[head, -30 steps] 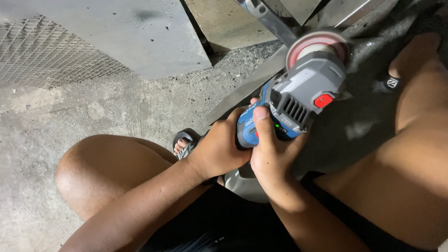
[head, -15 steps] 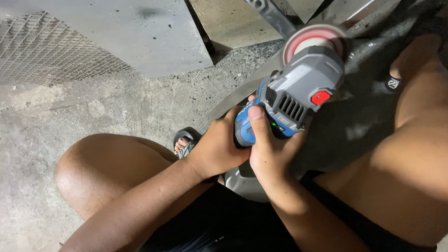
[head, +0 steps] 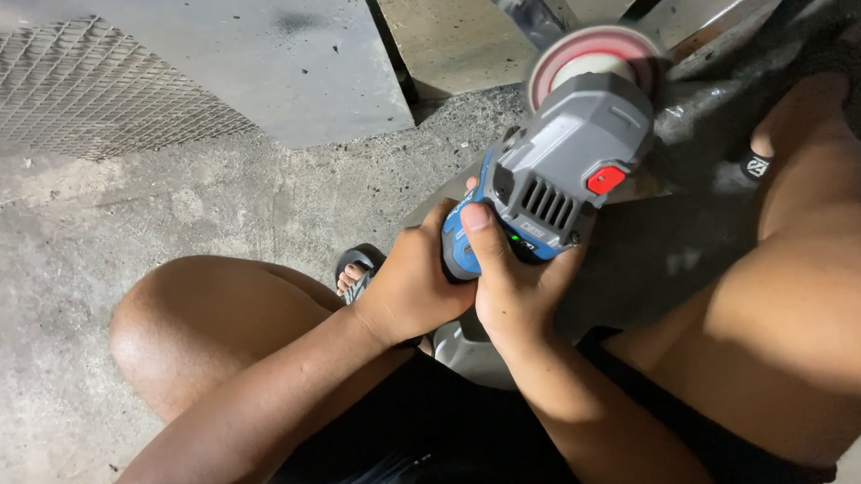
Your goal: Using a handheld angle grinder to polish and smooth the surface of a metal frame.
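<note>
both hands are closed around the blue handle of a grey and blue angle grinder (head: 557, 175), the left hand (head: 405, 294) wrapped on from the left side and the right hand (head: 515, 293) gripping from below with its thumb laid up along the handle. the grinder sits between the person's bare knees, tilted up and away, with a red button on its grey body and a pinkish round disc (head: 590, 57) at its far end, held over a dark metal sheet (head: 688, 232). on the concrete floor (head: 86, 259) beyond lie a wire mesh panel (head: 83, 91) and a flat grey metal plate (head: 266, 45), and a foot in a sandal (head: 356, 271) shows just left of the hands.
</note>
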